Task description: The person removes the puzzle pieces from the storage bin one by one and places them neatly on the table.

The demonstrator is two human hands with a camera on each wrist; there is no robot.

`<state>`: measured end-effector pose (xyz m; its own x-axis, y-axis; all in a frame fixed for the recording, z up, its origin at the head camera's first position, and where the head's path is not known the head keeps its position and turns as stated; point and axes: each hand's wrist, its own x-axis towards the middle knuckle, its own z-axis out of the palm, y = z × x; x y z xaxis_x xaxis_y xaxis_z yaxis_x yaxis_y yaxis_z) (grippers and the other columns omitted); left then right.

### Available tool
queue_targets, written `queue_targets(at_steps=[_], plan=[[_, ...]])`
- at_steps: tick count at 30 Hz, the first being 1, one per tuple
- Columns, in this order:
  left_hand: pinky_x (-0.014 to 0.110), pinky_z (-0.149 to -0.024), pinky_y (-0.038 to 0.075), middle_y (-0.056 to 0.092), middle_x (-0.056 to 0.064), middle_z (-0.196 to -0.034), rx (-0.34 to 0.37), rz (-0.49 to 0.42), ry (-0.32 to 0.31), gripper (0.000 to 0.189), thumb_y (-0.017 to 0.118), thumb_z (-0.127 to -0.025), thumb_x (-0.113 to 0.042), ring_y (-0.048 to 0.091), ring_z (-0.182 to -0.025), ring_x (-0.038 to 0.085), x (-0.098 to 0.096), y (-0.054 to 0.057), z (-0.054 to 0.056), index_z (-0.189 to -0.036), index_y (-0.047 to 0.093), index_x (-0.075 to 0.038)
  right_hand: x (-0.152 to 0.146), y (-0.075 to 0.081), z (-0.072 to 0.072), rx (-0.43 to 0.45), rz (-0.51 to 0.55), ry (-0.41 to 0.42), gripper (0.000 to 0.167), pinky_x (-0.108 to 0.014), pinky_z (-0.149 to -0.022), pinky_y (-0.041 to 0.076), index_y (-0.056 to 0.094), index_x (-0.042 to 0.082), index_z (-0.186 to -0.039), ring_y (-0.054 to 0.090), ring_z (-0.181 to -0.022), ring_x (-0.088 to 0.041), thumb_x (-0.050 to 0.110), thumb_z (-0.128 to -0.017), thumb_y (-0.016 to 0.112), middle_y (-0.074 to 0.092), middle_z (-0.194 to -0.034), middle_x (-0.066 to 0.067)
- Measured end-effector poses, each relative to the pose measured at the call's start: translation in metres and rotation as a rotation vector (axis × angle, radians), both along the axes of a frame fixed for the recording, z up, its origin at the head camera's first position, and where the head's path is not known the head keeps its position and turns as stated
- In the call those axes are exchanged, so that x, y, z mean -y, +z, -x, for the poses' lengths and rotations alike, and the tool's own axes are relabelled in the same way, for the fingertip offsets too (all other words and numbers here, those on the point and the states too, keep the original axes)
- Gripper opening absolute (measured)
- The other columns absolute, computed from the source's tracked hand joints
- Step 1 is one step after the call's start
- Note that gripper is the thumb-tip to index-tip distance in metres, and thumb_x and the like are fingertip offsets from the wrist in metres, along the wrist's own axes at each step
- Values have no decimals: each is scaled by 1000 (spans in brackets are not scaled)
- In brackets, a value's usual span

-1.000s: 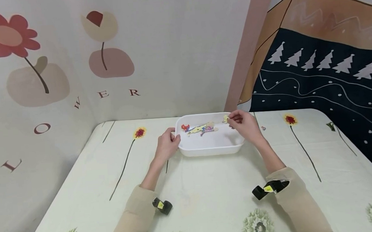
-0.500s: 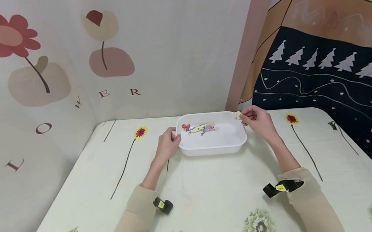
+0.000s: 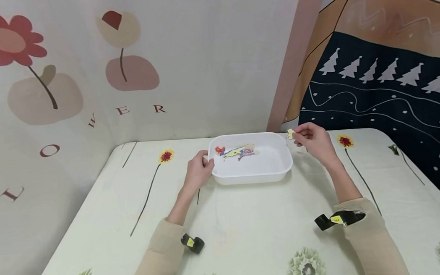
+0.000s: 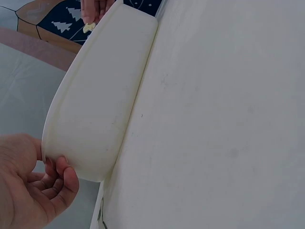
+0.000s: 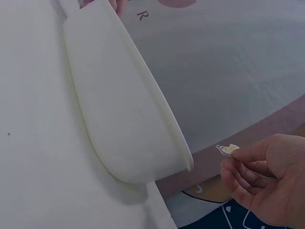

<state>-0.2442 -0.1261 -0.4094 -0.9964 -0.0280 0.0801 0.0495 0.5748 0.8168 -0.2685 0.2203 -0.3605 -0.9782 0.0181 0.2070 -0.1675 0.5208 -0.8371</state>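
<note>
A white rectangular plastic tub [image 3: 251,179] stands near the far edge of the table. My left hand [image 3: 199,170] grips its left rim, with thumb and curled fingers on the wall, as the left wrist view also shows. Just off the tub's right end, my right hand [image 3: 316,142] pinches a small flat pale-yellow cutout [image 3: 290,133] between thumb and fingertips. In the right wrist view the cutout [image 5: 228,150] looks thin, with some printed colour; its exact shape is unclear. Inside the tub lie several colourful flat cutouts [image 3: 238,152], with a red one [image 3: 220,150] at their left.
The table is covered with a pale flower-print cloth [image 3: 233,229]. Behind it hangs a light curtain [image 3: 208,71], and a dark tree-print cloth [image 3: 384,98] hangs at the right. Each sleeve carries a black wrist camera, the left one [image 3: 192,243] and the right one [image 3: 338,220].
My right hand has moved right, carrying the pale-yellow cutout from inside the tub, over its rim, to beyond its right end. My left hand has stayed on the left rim.
</note>
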Motion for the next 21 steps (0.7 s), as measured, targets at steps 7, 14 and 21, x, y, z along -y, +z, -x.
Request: queue_targets(at_steps=[7,14,21], plan=[[27,-56,38,50,7,-77,-2,-3,-7,41,57,-101,-14,47,-64,18,1,0,0,-137,54,3,-18,-3,3,25,6,-42,30,-16,-68,52,59,-6,-120,67,-77,-11,19,-102,61,64,-105,-21],[27,-56,38,50,7,-77,-2,-1,-9,40,58,-101,-13,47,-64,18,1,0,0,-137,54,3,-32,-8,6,65,6,-78,32,-18,-75,54,57,-8,-122,67,-78,-10,18,-103,58,62,-108,-22],[27,-56,38,50,7,-77,0,2,-3,41,59,-100,-13,47,-64,18,0,-1,1,-138,54,3,-44,-13,7,85,-33,-112,31,-20,-76,55,56,-8,-124,65,-77,-6,16,-104,57,63,-112,-25]])
